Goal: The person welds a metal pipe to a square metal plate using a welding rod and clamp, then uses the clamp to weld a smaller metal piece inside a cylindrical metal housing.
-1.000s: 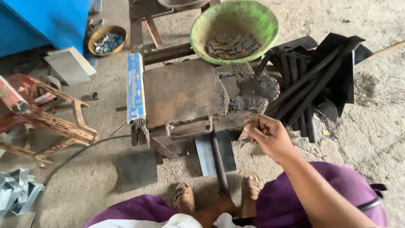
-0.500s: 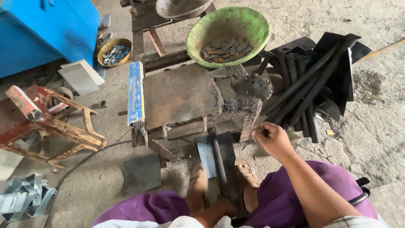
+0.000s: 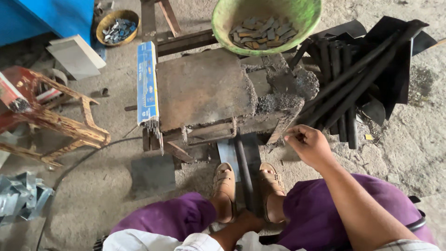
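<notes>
My right hand [image 3: 311,146] hovers by the near right corner of a rusty metal work block [image 3: 204,88], fingertips pinched together; nothing shows between them. My left hand [image 3: 245,220] reaches down between my sandalled feet to the near end of a dark rod [image 3: 243,169] that runs out from under the block. Its fingers are hidden. A grey flat strip [image 3: 227,153] lies beside the rod. A green basin [image 3: 223,25] with several small metal pieces [image 3: 262,30] sits at the block's far edge.
A blue box of welding rods [image 3: 147,83] leans on the block's left side. Black pipes [image 3: 353,79] are piled at right. At left are a wooden stool [image 3: 69,125], a yellow bowl [image 3: 116,25], bent metal scraps [image 3: 21,195] and a cable [image 3: 79,162].
My left arm has reached down between my feet. My right hand has stayed near the block's corner while the view moved closer.
</notes>
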